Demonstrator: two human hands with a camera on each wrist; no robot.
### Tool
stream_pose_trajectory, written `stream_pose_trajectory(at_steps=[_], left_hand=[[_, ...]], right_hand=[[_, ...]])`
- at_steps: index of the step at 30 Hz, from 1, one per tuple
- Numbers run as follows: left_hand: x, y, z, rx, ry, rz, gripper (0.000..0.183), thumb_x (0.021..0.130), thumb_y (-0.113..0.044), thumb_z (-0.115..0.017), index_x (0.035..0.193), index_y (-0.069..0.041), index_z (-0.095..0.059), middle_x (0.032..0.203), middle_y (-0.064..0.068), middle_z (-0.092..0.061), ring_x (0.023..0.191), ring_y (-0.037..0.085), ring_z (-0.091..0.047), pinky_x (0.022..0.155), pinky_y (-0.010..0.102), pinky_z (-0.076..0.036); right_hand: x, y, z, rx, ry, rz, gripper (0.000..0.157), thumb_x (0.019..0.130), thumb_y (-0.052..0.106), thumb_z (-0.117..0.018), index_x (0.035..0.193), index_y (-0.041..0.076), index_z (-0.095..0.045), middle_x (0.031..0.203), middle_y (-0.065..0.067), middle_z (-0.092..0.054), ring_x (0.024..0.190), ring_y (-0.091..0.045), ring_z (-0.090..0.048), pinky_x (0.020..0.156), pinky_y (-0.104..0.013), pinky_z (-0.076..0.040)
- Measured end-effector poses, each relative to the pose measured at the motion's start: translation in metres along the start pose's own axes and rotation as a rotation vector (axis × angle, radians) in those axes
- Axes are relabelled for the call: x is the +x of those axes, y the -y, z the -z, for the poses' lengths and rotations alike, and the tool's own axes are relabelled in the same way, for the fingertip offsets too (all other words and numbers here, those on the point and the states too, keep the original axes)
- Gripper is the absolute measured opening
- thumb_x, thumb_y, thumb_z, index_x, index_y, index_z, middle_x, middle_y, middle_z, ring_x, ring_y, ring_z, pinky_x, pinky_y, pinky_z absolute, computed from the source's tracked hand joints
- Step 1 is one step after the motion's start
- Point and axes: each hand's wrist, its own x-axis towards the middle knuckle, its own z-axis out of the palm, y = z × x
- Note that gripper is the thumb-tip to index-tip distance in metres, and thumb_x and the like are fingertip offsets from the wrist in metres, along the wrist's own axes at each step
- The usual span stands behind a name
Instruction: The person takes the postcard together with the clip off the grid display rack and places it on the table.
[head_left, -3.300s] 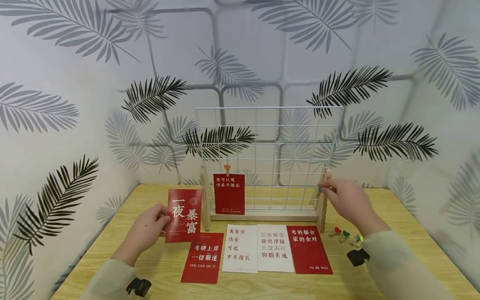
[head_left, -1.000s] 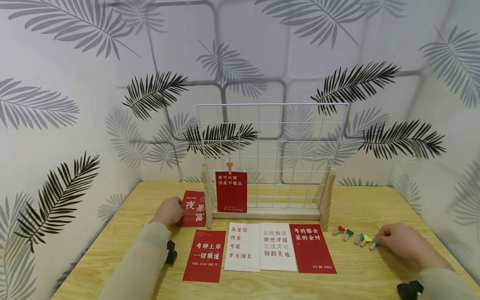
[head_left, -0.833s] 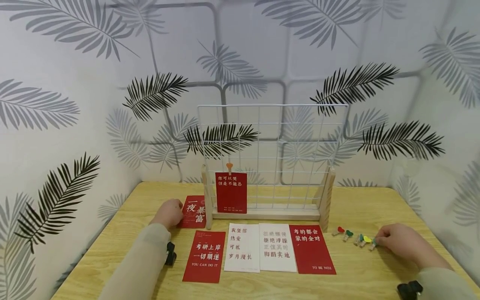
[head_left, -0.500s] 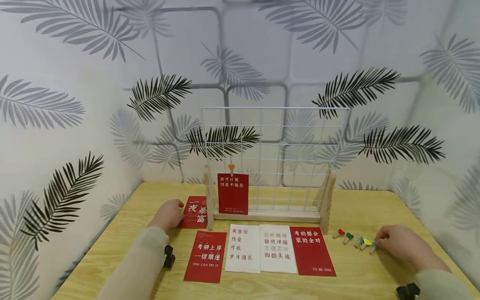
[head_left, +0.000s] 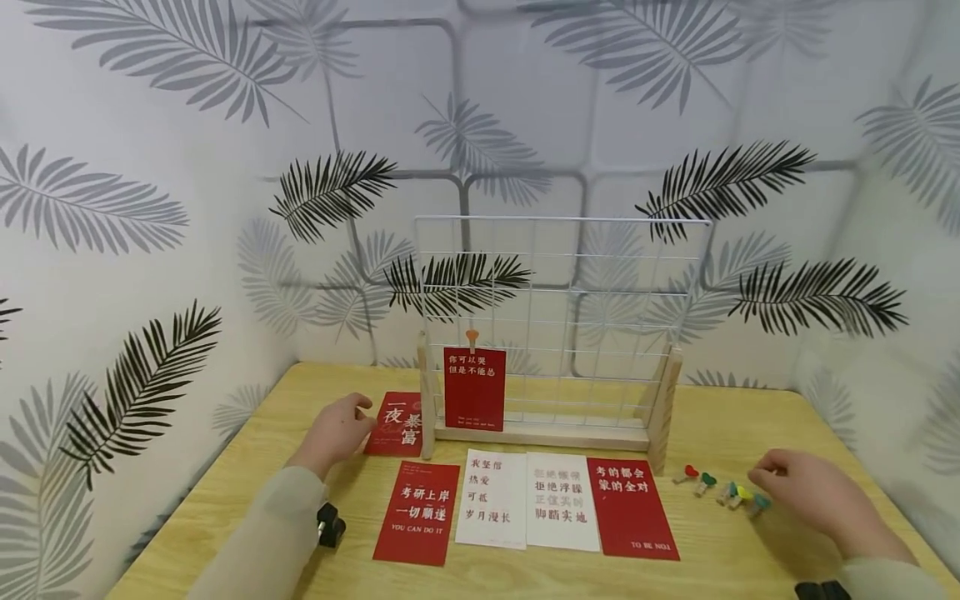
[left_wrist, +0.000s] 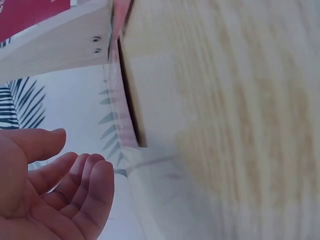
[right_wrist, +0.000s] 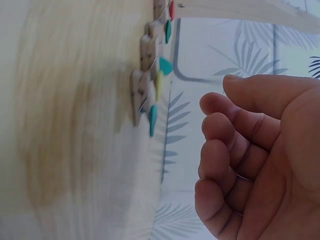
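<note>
My left hand [head_left: 337, 429] holds nothing, its fingers loosely curled beside a red card [head_left: 393, 427] with white characters. That card lies on the table, partly behind the left post of the wire grid rack [head_left: 562, 321]. In the left wrist view the thumb and fingers [left_wrist: 100, 187] stand apart around bare air. My right hand [head_left: 817, 496] is also without a thing, loosely curled just right of several small wooden clips [head_left: 759, 503] with coloured heart tops. The right wrist view shows a gap between the right fingers [right_wrist: 215, 157] and the nearest clip [right_wrist: 144, 97].
One red card [head_left: 475, 400] hangs low on the grid's left side under an orange heart clip [head_left: 472, 337]. In front of the rack lie a red card [head_left: 417, 512], two white cards [head_left: 491, 500] and another red card [head_left: 633, 510] on the wooden table [head_left: 562, 575].
The left hand, which held the red card up, has laid it by the left post and let go. The right hand has moved from the right post and released a clip beside the others.
</note>
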Motion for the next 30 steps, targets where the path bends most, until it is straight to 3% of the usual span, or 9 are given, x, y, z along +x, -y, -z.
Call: stream_pose_trajectory(at_steps=[7,14,20,25,30], left_hand=[[-0.012,-0.017,0.004,-0.032,-0.061,-0.088,0.038,0.100,-0.022,-0.058,0.133,-0.003,-0.057,0.106,0.011,-0.063,0.086,0.024,-0.057,0.070,0.037,-0.050],[-0.022,-0.034,0.001,-0.099,-0.097,-0.147,0.033,0.102,-0.026,-0.058,0.130,-0.008,-0.060,0.111,0.008,-0.066,0.096,0.024,-0.061,0.078,0.041,-0.054],[-0.029,-0.041,0.002,-0.155,-0.083,-0.152,0.029,0.102,-0.027,-0.058,0.126,-0.011,-0.063,0.108,0.006,-0.065,0.095,0.023,-0.060,0.080,0.042,-0.053],[-0.039,-0.050,-0.001,-0.229,-0.041,-0.181,0.025,0.101,-0.024,-0.060,0.122,-0.009,-0.064,0.105,0.005,-0.066,0.092,0.020,-0.062,0.079,0.039,-0.054],[-0.044,-0.064,-0.006,-0.287,-0.037,-0.222,0.026,0.100,-0.022,-0.062,0.123,-0.011,-0.065,0.108,0.002,-0.067,0.102,0.021,-0.063,0.088,0.043,-0.054]], right_hand=[[0.000,0.016,0.005,0.043,-0.037,0.032,0.040,0.103,0.045,-0.056,0.110,0.009,-0.071,0.098,-0.003,-0.070,0.076,-0.016,-0.056,0.063,-0.038,-0.046],[0.000,0.039,0.004,0.095,-0.073,0.090,0.034,0.104,0.042,-0.055,0.108,0.013,-0.072,0.085,0.000,-0.064,0.070,-0.018,-0.052,0.061,-0.037,-0.042],[0.015,0.073,0.001,0.117,-0.131,0.160,0.023,0.104,0.035,-0.059,0.099,0.016,-0.072,0.078,0.003,-0.060,0.067,-0.018,-0.049,0.061,-0.036,-0.040],[0.027,0.102,-0.008,0.139,-0.139,0.225,0.016,0.102,0.027,-0.063,0.093,0.016,-0.070,0.064,0.003,-0.052,0.054,-0.016,-0.045,0.054,-0.034,-0.040],[0.035,0.132,-0.008,0.140,-0.154,0.250,0.015,0.101,0.028,-0.064,0.100,0.015,-0.072,0.075,0.002,-0.062,0.055,-0.017,-0.047,0.056,-0.035,-0.042]])
